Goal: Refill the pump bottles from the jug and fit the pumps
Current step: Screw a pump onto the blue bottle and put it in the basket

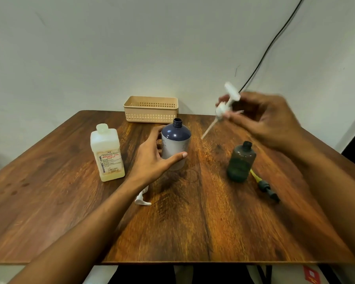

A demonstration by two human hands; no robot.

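Spreading across most of the view, a dark-grained wooden table (193, 222) stands against a plain white wall (111, 48). A black cable (275, 37) runs down the wall from about 1 o'clock toward the table's far edge.

Near the table's centre a blue bottle (176, 138) with a pale label stands upright, its threaded neck uncapped. The left hand (154, 158) grips its body from the 8 o'clock side, thumb across the front and fingers curled behind. At about 2 o'clock from the bottle, raised above the table, the right hand (264, 117) pinches a white pump (226, 105) at its collar. Both are motion-blurred, so the finger positions are hard to read. The pump's dip tube (209, 128) slants down toward 8 o'clock, and its tip hangs just beside the bottle's shoulder without touching it.

At 9 o'clock from the blue bottle stands the jug (108, 154), translucent and cap off, labelled BIOCHEK CHG, with yellowish liquid low inside. A beige perforated basket (151, 110) sits at 12 o'clock on the far edge. At 4 o'clock from the blue bottle stands a dark bottle (241, 162), its neck also open. Just beside its base, at 4 o'clock, a black pump (264, 185) with a yellow tube lies flat. A second white pump (142, 198) lies at 7 o'clock from the blue bottle, partly hidden under the left forearm.
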